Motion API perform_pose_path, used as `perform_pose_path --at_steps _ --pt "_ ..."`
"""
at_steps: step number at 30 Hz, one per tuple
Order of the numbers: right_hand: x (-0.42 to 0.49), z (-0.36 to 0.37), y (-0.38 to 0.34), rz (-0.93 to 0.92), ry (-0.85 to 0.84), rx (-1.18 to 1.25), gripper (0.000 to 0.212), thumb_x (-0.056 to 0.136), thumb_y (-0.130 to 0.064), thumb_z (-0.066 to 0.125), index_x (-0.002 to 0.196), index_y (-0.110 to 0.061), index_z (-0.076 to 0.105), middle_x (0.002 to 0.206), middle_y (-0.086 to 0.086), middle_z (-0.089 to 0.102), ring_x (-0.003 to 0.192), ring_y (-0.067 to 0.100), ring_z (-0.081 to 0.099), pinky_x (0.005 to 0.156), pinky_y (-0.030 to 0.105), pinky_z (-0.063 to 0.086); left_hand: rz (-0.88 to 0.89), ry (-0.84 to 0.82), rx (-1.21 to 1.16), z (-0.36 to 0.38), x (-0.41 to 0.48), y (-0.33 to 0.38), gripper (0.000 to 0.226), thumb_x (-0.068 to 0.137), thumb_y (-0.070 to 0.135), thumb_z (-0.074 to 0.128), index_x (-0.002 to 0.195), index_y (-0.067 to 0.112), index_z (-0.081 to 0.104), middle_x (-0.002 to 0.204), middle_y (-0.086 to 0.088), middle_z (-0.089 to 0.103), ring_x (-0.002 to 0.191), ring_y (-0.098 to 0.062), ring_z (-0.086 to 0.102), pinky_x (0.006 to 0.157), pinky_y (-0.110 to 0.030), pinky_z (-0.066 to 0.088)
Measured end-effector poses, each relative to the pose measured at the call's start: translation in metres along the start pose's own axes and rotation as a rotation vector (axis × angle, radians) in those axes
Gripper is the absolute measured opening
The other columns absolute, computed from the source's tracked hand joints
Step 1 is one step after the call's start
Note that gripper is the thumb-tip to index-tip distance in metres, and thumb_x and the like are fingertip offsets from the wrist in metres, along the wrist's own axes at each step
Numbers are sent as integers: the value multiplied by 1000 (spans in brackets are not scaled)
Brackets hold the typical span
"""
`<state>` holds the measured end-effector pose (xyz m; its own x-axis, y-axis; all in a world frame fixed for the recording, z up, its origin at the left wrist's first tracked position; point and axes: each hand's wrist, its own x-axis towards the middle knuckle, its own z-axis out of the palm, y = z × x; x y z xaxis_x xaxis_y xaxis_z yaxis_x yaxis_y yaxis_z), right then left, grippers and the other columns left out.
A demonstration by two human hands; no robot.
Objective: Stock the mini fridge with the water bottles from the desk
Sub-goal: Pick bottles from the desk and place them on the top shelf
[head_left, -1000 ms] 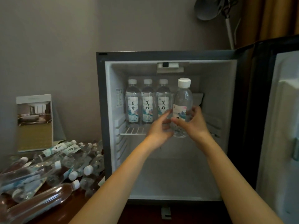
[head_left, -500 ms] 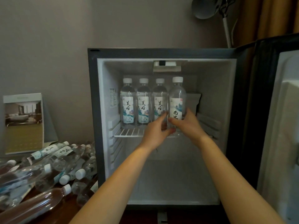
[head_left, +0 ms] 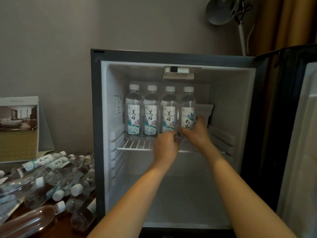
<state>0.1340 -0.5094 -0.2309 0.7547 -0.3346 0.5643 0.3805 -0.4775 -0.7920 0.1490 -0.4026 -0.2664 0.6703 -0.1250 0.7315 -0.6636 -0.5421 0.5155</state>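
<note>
The open mini fridge (head_left: 97, 117) has a white wire shelf (head_left: 135, 146). Three clear water bottles (head_left: 151, 115) with white caps stand upright in a row at the back of it. A fourth bottle (head_left: 188, 107) stands at the right end of the row, label turned partly sideways. My right hand (head_left: 197, 133) grips its lower part from the right. My left hand (head_left: 165, 146) holds its base from the left. Both hands hide the bottle's bottom. A heap of lying bottles (head_left: 51, 179) covers the dark wooden desk (head_left: 60, 225) at the left.
The fridge door (head_left: 298, 134) stands open at the right. The lower fridge compartment (head_left: 171, 200) holds nothing visible. A standing card (head_left: 18, 129) with a room photo leans by the wall at left. A lamp (head_left: 221, 11) and a curtain (head_left: 288, 21) are behind the fridge.
The bottle went from in front of the row back onto the shelf beside the third bottle. Both hands slid down to its base, and my view came closer.
</note>
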Motion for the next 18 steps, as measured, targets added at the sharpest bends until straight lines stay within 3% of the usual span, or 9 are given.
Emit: perform_pose_path --at_steps 3,8,13,18 --pt "6 0 2 3 -12 -30 55 80 -4 68 125 -3 35 103 2 52 92 16 53 76 28 45 -2 -29 -2 -2 3 -1 26 82 7 62 108 7 68 97 -15 72 96 -29 66 82 -38 52" --pt "12 1 6 23 -21 -54 52 81 -5 66 123 -3 35 105 7 56 96 23 58 83 40 52 -28 -75 12 -4 5 -2 26 79 5 62 105 4 68 93 -15 71 96 -29 64 81 -37 50" --pt "7 2 12 76 -36 -160 59 75 -9 74 123 0 41 120 16 59 110 30 58 83 32 47 -55 -93 -38 -9 3 3 27 83 7 61 109 6 68 99 -14 71 97 -26 65 81 -30 48" --pt "-24 16 10 -138 274 -242 46 80 -13 68 120 2 50 117 20 57 113 34 52 94 39 43 -35 63 -128 -28 -19 4 17 88 10 58 99 8 71 94 -8 73 89 -20 66 77 -26 48"
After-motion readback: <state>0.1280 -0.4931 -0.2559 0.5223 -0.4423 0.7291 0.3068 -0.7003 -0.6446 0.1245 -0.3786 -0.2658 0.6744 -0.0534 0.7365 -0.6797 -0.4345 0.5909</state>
